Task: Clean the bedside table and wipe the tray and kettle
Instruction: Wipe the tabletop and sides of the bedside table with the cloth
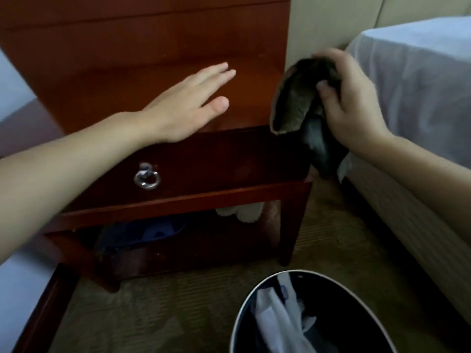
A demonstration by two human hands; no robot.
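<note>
The reddish wooden bedside table (107, 72) fills the upper left, its top bare. My left hand (188, 103) lies flat and open over the front part of that top, fingers stretched toward the back. My right hand (349, 103) hovers off the table's right front corner, shut on a dark grey cloth (295, 105) that hangs down in folds beside the table. No tray or kettle is in view.
The table's drawer carries a metal ring pull (147, 177). On the lower shelf lie a blue item (142, 233) and something white (242, 211). A black bin (313, 314) holding white rubbish stands on the carpet near me. A bed (418, 80) is at the right.
</note>
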